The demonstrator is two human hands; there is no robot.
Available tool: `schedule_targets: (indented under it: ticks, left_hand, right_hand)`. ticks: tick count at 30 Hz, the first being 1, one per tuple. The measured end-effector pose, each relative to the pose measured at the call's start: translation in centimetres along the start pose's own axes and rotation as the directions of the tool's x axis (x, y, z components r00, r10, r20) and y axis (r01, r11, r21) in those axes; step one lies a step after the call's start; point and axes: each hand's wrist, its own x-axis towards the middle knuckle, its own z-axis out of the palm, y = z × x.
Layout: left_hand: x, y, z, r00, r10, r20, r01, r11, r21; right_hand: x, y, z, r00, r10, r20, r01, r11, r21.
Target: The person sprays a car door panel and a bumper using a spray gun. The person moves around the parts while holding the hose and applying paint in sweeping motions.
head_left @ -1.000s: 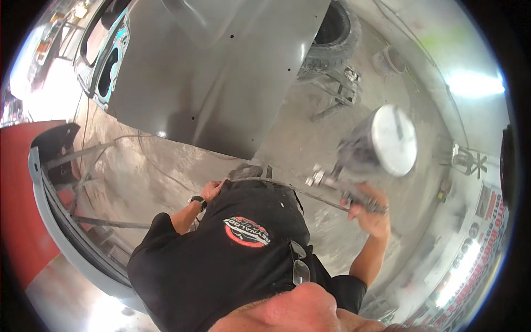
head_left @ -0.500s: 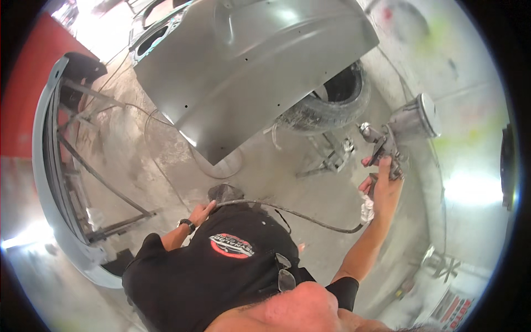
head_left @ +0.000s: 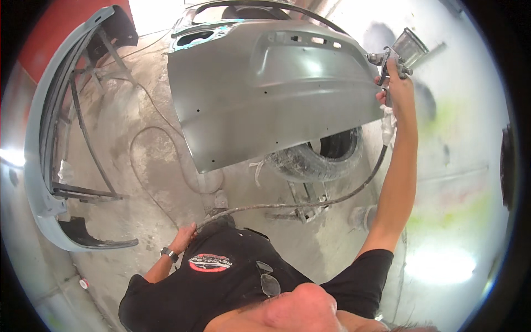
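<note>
My right hand (head_left: 395, 88) is closed around a metal spray gun (head_left: 387, 63) with a cup (head_left: 410, 47) on top, raised beside the right edge of a dark grey car body panel (head_left: 276, 110). A hose (head_left: 293, 205) runs from the white-wrapped lower end of the gun across to my left hand (head_left: 184, 235), which grips it low at my body. The panel has small holes and a row of slots near its top. A frame with a black rim (head_left: 276, 11) is behind it.
A pale grey bumper (head_left: 41, 188) on a metal stand (head_left: 119, 61) is at the left, before a red panel (head_left: 36, 44). A tyre (head_left: 304, 166) sits on a stand below the panel. Hoses (head_left: 144, 155) lie on the floor (head_left: 105, 232). A paint-marked wall (head_left: 453, 138) is at the right.
My right hand has lifted the spray gun up and forward to the panel's right edge, drawing the hose out. The view has shifted, showing more of the panel's top.
</note>
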Motion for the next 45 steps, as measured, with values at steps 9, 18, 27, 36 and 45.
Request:
schedule_targets:
  ticks: [9,18,27,36,45]
  left_hand:
    - [0.2,-0.9,1.7,0.999,-0.033,-0.004,0.031,0.965,-0.26]
    - [-0.8,3.9,1.2,0.994,-0.014,-0.104,-0.021,0.946,-0.323]
    - [-0.6,8.8,4.3,0.961,0.055,-0.271,-0.092,0.988,-0.123]
    - [0.7,11.1,6.9,0.957,0.039,-0.289,-0.06,0.996,-0.066]
    - [0.2,9.2,9.3,0.948,-0.004,-0.318,-0.066,0.976,-0.209]
  right_hand:
    - [3.8,-5.9,12.8,0.923,-0.147,0.357,0.139,0.989,0.049]
    - [8.9,-7.0,16.7,0.822,-0.167,0.544,0.141,0.986,0.088]
    - [25.5,2.8,6.8,0.991,0.032,0.128,-0.041,0.997,0.072]
    - [30.5,6.7,2.8,0.973,0.063,-0.221,-0.026,0.986,0.164]
    - [27.7,-0.8,12.2,0.97,-0.134,0.204,0.091,0.974,0.206]
